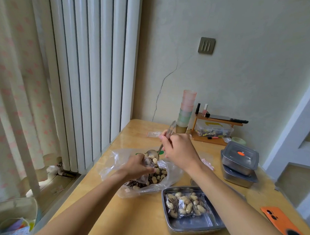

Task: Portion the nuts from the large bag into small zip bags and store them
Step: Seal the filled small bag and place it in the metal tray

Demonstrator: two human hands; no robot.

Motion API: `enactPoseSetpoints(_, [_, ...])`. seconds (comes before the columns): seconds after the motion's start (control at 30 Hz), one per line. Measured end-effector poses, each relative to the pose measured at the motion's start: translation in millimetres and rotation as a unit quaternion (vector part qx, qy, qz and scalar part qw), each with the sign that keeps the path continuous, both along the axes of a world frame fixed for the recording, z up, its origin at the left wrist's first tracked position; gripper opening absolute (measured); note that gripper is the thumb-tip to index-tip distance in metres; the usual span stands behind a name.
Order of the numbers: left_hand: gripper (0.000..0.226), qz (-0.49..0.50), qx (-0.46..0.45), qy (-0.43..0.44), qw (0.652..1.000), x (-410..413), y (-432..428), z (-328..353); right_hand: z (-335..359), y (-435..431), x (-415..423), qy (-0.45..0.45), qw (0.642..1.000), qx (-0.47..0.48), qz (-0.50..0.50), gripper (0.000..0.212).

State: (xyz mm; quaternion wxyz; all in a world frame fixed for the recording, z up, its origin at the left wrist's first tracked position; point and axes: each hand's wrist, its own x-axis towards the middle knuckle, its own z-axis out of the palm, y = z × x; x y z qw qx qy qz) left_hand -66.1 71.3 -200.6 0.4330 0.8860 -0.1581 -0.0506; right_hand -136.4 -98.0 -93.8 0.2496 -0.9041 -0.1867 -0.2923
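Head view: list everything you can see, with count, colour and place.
large bag: 1, clear, table centre, holding nuts
small bag: 1, clear, over the large bag
spoon: 1, metal, bowl above the small bag
tray: 1, steel, near right of the large bag
filled bags: at least 2, clear, in the tray
boxes: 2, steel, stacked, right
phone: 1, orange, near right edge
cups: 1 stack, pink and green, far side
shelf: 1, wooden, far right
table: 1, tan
radiator: 1, white, left
left grip: holds the small bag
right grip: holds the spoon
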Motion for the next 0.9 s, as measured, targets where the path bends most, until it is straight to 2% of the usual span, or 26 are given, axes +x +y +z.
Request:
enactPoseSetpoints(0.23, [0.040,0.037,-0.046,-0.028,0.998,-8.6,-15.3,-2.3,-0.2,9.5,-1.6,-0.063,0.995,-0.073,0.004,0.023])
enactPoseSetpoints(0.37, [0.036,0.034,-0.081,-0.027,0.996,-9.5,-14.0,-4.3,-2.9,9.7,-0.7,-0.091,0.995,-0.049,-0.010,0.030])
enactPoseSetpoints(0.73, [0.041,0.018,-0.126,-0.004,0.992,-10.2,-11.6,-7.6,-5.1,5.1,6.2,-0.104,0.994,0.013,-0.012,0.023])
enactPoseSetpoints(0.9, [0.039,0.028,-0.120,-0.008,0.992,-10.3,-9.1,-7.8,-5.8,6.0,7.0,-0.074,0.997,-0.006,0.004,0.038])
